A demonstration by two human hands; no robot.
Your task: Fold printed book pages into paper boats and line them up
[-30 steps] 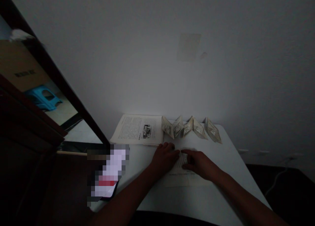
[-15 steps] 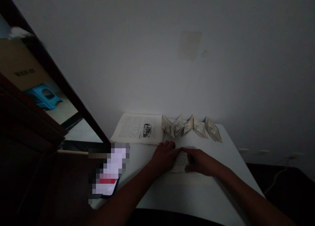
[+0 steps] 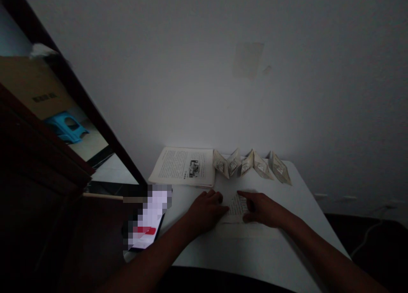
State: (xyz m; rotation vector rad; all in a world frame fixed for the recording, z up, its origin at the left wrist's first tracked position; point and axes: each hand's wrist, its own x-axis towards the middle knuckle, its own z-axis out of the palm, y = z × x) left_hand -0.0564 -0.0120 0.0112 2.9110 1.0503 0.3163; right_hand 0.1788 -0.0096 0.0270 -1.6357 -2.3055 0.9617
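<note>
A printed sheet of paper [image 3: 236, 208] lies folded on the white table, its upper part narrowing to a peak and a plain strip along its lower edge. My left hand [image 3: 206, 210] rests at the sheet's left side, thumb stretched onto it and fingers loosely bent over the table. At the peak, the index fingertip of my right hand [image 3: 266, 209] touches the paper. Its thumb is apart, lower down on the right side, and the other fingers are curled under. Parts of both slanted edges are hidden by my hands.
Several folded paper boats [image 3: 234, 163] stand in a row along the wall. Left of them lies a stack of printed pages [image 3: 181, 167]. A phone [image 3: 148, 220], partly blurred out, is at the table's left edge. A dark-framed mirror [image 3: 105, 129] leans at the left.
My left hand has slid down and left along the sheet, away from the peak where its thumb met my right index finger. My right hand stays nearly in place. The view has shifted slightly.
</note>
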